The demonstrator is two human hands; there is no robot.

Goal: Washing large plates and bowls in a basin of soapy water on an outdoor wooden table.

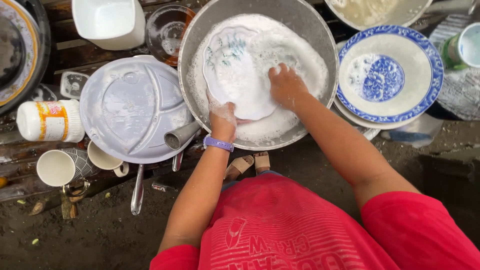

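A white plate with a faint blue-green leaf print sits tilted in suds inside a wide metal basin, its lower rim toward the person and its face coated with foam. The left hand, with a purple band on the wrist, grips the plate's near edge, fingers closed around the rim and flecked with lather. The right hand lies curled on the plate's right side, pressed flat to the wet surface; whether it holds a cloth or sponge I cannot tell. Both forearms reach forward from red sleeves.

The basin is dull, smooth steel, round and shallow, and it stands on dark wooden slats. By its near left edge lies a pale lilac divided tray of plastic, with a metal cup resting on its rim. Nearer still stand a patterned mug and a white jar. To the basin's right a blue-and-white bowl with a floral centre rests on stacked plates. At the far edge stand a square white container and a clear glass dish.
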